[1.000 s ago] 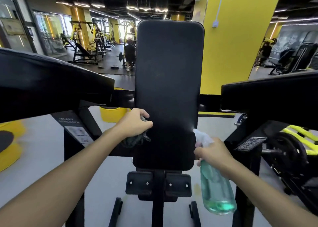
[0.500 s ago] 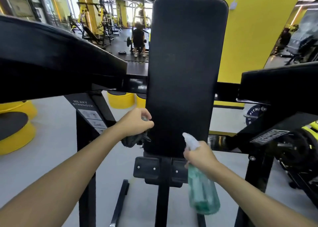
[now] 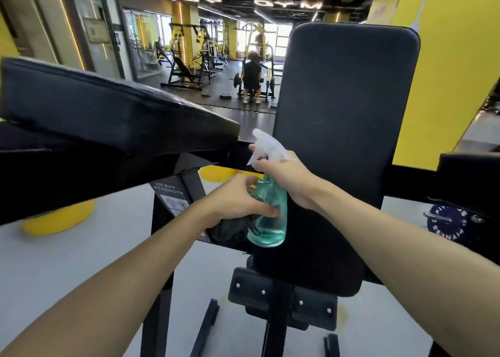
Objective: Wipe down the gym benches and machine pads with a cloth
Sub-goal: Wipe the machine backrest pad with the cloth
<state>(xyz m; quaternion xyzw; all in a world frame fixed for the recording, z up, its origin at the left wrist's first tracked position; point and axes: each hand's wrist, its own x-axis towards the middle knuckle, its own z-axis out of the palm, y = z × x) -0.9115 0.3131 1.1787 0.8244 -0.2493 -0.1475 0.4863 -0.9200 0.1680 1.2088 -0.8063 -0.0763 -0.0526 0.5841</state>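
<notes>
Cloth, dark and bunched, hangs under the left hand, whose fingers are curled round it. The right hand grips the neck of the bottle, with one finger at the trigger. The bottle stands upright between the hands, just before the tall pad. Its nozzle points up and left toward the side pad, which I judge is nearer to the left hand.
</notes>
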